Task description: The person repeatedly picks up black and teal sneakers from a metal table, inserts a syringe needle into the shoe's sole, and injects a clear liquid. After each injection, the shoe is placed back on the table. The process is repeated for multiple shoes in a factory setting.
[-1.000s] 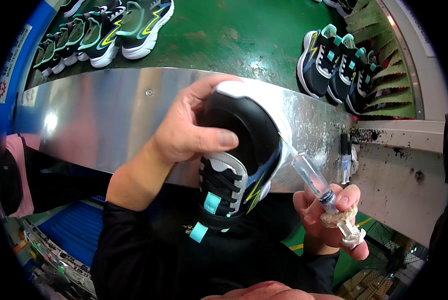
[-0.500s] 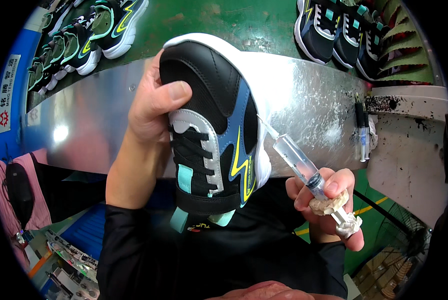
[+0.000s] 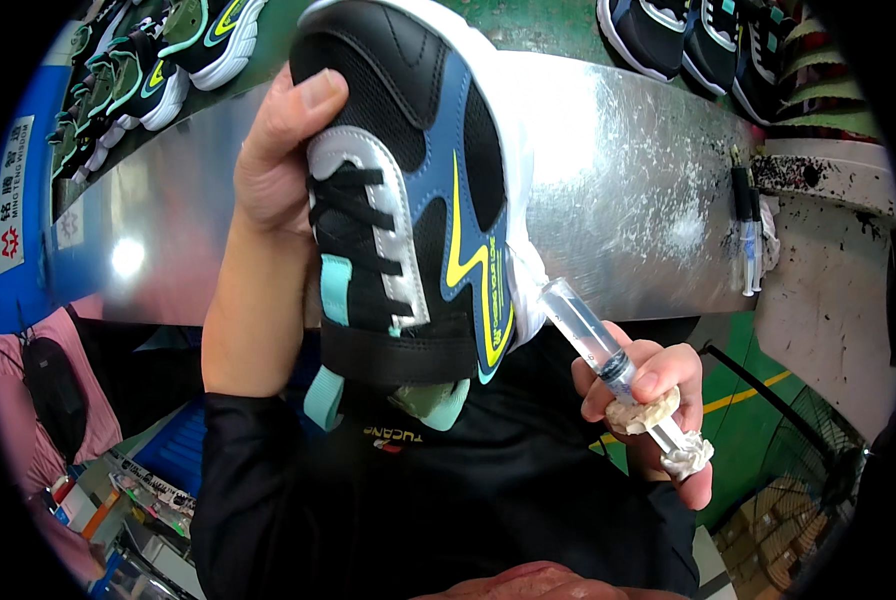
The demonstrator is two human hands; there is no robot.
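My left hand [image 3: 273, 160] grips a sneaker [image 3: 436, 190] by its toe end, thumb on the upper. The shoe is black, blue and grey with a yellow zigzag, a white sole [image 3: 498, 60] and mint pull loops; its toe points away from me. Between the fingers of my right hand [image 3: 668, 375] is a clear plastic syringe [image 3: 580, 325], with lumpy whitish material around its flange and plunger end. Its tip meets the side of the shoe, where upper and sole join, toward the heel. Whether liquid comes out cannot be seen.
A shiny metal worktop [image 3: 618, 190] curves ahead, speckled with residue on the right. More sneakers [image 3: 213, 45] stand far left, and others [image 3: 658, 35] far right. Slim syringes [image 3: 748, 245] lie near the right edge. A fan [image 3: 818, 440] stands at lower right.
The sneaker and my left hand have shifted up and slightly left in view. The syringe tip now sits farther along the sole seam toward the heel.
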